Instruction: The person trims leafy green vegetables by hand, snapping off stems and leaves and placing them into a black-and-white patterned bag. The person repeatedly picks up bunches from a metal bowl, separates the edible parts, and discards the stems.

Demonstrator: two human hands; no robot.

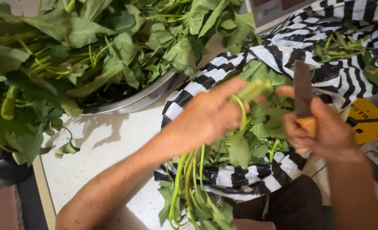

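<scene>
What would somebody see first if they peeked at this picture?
Probably the left hand in the middle, gripping a bunch of long green stems that hang toward the bottom edge. Beside it, the right hand holds a knife upright over a black-and-white striped bag of leaves. At upper left, a metal bowl overflows with big leafy greens.

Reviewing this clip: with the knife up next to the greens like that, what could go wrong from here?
1. The right hand holds the orange-handled knife blade-up close to the left hand; a slip could nick its fingers.
2. The left hand grips only some of the long green leafy stems; loose ones may drop beside the black-and-white striped plastic bag.
3. Greens overhang the round metal basin and may spill.
</scene>
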